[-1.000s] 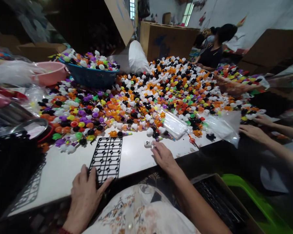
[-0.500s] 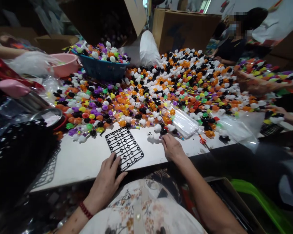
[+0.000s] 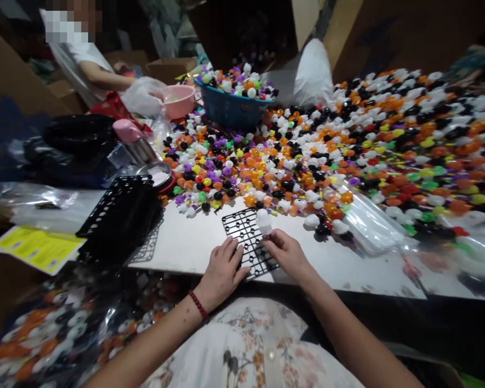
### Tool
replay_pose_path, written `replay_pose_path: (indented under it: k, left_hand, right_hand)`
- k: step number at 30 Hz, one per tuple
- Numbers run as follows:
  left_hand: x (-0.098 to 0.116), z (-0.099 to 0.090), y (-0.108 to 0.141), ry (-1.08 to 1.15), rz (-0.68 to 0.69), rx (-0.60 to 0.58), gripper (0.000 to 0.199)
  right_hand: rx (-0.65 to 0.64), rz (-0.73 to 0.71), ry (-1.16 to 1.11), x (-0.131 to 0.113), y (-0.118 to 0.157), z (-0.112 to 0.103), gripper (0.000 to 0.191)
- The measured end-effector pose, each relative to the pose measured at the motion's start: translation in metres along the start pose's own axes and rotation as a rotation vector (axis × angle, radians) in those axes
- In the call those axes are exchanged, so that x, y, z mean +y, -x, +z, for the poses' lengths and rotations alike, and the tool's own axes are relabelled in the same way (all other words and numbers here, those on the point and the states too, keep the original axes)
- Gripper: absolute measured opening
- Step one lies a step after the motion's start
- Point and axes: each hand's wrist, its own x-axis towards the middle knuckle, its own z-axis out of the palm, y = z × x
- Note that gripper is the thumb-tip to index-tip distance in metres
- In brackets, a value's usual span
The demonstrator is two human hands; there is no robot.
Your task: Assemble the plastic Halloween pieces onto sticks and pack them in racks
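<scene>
Two hands (image 3: 222, 268), one white toy (image 3: 263, 222) at one grid (image 3: 248, 240) — one blue basin (image 3: 233, 110); one bracelet (image 3: 198, 304).

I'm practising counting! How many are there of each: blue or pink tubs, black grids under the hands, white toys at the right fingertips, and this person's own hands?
Blue tub and pink tub: 2
Black grid: 1
White toy: 1
Left hand and right hand: 2
Total: 6

Latticed black on the rectangular plastic grid (image 3: 248, 235); white on the rounded plastic figure (image 3: 263, 220) at its right edge; blue on the round plastic basin (image 3: 230, 111) beyond it.
</scene>
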Motion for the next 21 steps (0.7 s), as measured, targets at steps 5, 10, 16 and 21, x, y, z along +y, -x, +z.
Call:
replay_pose_path:
  k: [5, 10, 16, 21]
  left_hand:
    - [0.010, -0.003, 0.002, 0.038, -0.021, -0.014, 0.048]
    - [0.009, -0.004, 0.002, 0.132, 0.024, 0.037, 0.045]
    - [0.011, -0.002, 0.001, 0.170, 0.028, 0.027, 0.043]
    - [0.009, 0.001, 0.001, 0.169, 0.022, 0.023, 0.046]
  right_hand:
    - [-0.052, -0.027, -0.062, -0.002, -0.038, 0.032, 0.029]
    - [-0.039, -0.037, 0.015, -0.002, -0.080, 0.064, 0.023]
    - [-0.064, -0.120, 0.145, -0.007, -0.098, 0.080, 0.015]
    - [-0.065, -0.176, 0.233, -0.013, -0.096, 0.081, 0.013]
